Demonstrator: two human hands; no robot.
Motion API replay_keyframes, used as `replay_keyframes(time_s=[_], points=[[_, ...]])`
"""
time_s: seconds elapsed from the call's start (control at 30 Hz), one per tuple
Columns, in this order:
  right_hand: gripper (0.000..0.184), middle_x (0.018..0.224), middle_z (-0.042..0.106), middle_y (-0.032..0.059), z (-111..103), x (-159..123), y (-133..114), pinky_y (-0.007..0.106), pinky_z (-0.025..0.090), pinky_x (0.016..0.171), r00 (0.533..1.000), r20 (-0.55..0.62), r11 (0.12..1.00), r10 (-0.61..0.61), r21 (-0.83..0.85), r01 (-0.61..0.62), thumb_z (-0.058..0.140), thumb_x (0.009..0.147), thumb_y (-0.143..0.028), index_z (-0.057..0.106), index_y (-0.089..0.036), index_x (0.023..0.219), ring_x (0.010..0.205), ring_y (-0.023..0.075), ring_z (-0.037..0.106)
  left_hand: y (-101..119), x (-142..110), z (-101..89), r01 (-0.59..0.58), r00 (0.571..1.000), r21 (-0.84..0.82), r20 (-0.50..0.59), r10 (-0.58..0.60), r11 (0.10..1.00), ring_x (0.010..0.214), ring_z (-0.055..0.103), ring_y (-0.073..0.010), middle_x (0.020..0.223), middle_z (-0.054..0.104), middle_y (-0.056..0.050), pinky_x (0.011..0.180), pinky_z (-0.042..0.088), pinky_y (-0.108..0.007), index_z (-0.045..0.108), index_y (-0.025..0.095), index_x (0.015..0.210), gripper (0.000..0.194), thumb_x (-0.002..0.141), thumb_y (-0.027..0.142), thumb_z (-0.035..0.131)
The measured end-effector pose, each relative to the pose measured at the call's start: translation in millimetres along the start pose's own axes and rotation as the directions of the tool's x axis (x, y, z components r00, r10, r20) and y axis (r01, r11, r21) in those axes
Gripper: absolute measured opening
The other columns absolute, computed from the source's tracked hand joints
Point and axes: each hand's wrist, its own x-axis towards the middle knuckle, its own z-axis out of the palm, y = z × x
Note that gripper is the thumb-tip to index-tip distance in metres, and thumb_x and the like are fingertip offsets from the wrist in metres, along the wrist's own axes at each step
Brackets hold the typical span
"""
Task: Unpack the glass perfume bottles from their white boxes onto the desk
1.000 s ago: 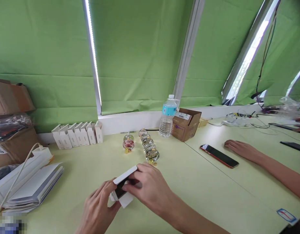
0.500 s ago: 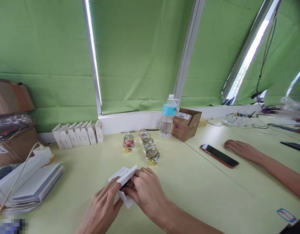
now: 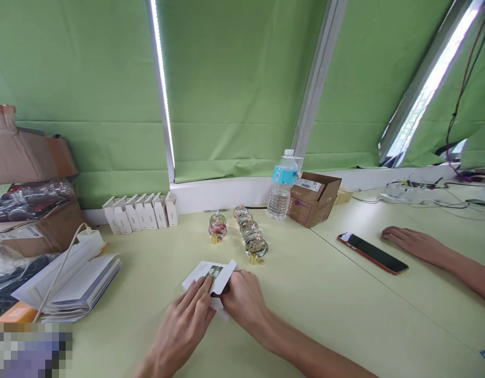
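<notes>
Both my hands rest on a small white carton [image 3: 210, 278] lying on the pale yellow-green table [image 3: 329, 294] in front of me. My left hand [image 3: 185, 325] has its fingers stretched along the carton's left side, pressing it. My right hand [image 3: 242, 302] is closed round the carton's right side, under the raised flap. Something dark and shiny shows inside the open end. Just beyond stands a row of small glass bottles with gold caps [image 3: 252, 239], and one reddish glass bottle [image 3: 217, 231] apart to the left.
A row of upright white cartons [image 3: 142, 212] stands by the wall. Flat white cartons [image 3: 74, 283] and cardboard boxes [image 3: 27, 210] lie left. A water bottle [image 3: 281, 186], a brown box [image 3: 315, 197] and a red-edged phone [image 3: 372, 253] sit right, by another person's hand [image 3: 418, 244].
The carton has been lowered onto the table and tilted flatter, its flap now open toward the far side. My view has shifted a little to the left.
</notes>
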Motion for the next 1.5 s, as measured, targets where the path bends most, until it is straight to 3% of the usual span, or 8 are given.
replay_keyframes(time_s=[0.33, 0.57, 0.73, 0.93, 1.23, 1.5], points=[[0.016, 0.063, 0.069, 0.0044, 12.4, 6.7, 3.3, 0.024, 0.019, 0.049, 0.997, -0.067, 0.999, -0.039, 0.034, 0.041, 0.052, 0.07, -0.015, 0.061, -0.017, 0.057, 0.052, 0.0114, 0.055, -0.8, -0.3, 1.6, -0.04, 0.999, 0.05, -0.013, 0.041, 0.998, 0.12, 0.055, -0.0269, 0.124, 0.062, -0.017, 0.093, 0.052, -0.036, 0.057, 0.013, 0.089, 0.01, 0.086, 0.009, 0.048], [0.015, 0.069, 0.069, 0.0049, 11.2, 6.0, 0.6, 0.025, 0.023, 0.052, 0.989, -0.107, 0.994, -0.098, 0.045, 0.103, 0.053, 0.072, -0.016, 0.064, -0.018, 0.063, 0.06, 0.0148, 0.057, -1.4, -2.9, 3.4, -0.053, 0.998, 0.078, 0.036, 0.05, 0.996, 0.122, 0.053, -0.0262, 0.127, 0.06, -0.017, 0.097, 0.05, -0.036, 0.059, 0.013, 0.095, 0.015, 0.086, 0.008, 0.048], [0.018, 0.065, 0.068, 0.0027, 15.2, 6.8, 3.9, 0.024, 0.026, 0.053, 0.99, -0.104, 0.989, -0.099, 0.102, 0.11, 0.051, 0.072, -0.011, 0.062, -0.018, 0.061, 0.055, 0.0123, 0.053, -0.5, -2.0, 1.9, -0.044, 0.998, 0.08, 0.052, 0.04, 0.996, 0.122, 0.054, -0.0258, 0.128, 0.06, -0.016, 0.097, 0.05, -0.036, 0.059, 0.014, 0.092, 0.015, 0.086, 0.007, 0.047], [0.015, 0.066, 0.068, 0.0015, 14.4, 7.8, 0.6, 0.024, 0.03, 0.058, 0.975, -0.168, 0.977, -0.142, 0.133, 0.165, 0.054, 0.073, -0.015, 0.06, -0.018, 0.059, 0.059, 0.0134, 0.055, -4.1, 0.9, -0.1, -0.038, 0.999, 0.063, 0.036, 0.036, 0.997, 0.119, 0.056, -0.0264, 0.124, 0.063, -0.016, 0.092, 0.052, -0.035, 0.058, 0.013, 0.094, 0.012, 0.086, 0.008, 0.051], [0.004, 0.066, 0.064, 0.0012, 1.0, 8.3, -1.6, 0.023, 0.031, 0.056, 0.96, -0.255, 0.981, -0.116, 0.124, 0.151, 0.054, 0.071, -0.018, 0.058, -0.018, 0.07, 0.061, 0.014, 0.055, -15.1, 2.2, -3.4, 0.098, 0.995, 0.06, -0.032, -0.096, 0.993, 0.101, 0.067, -0.0205, 0.112, 0.07, -0.01, 0.083, 0.055, -0.028, 0.051, 0.016, 0.119, 0.031, 0.088, 0.015, 0.053], [0.01, 0.054, 0.053, -0.0047, -23.5, 2.9, 0.0, 0.022, 0.029, 0.053, 0.949, -0.303, 0.983, -0.083, 0.134, 0.129, 0.054, 0.072, -0.022, 0.049, -0.021, 0.063, 0.051, 0.0104, 0.045, -23.0, -4.5, 1.1, 0.265, 0.963, -0.009, 0.055, -0.264, 0.964, 0.096, 0.069, -0.0215, 0.113, 0.069, -0.011, 0.078, 0.056, -0.029, 0.042, 0.015, 0.13, 0.041, 0.09, 0.019, 0.052]])
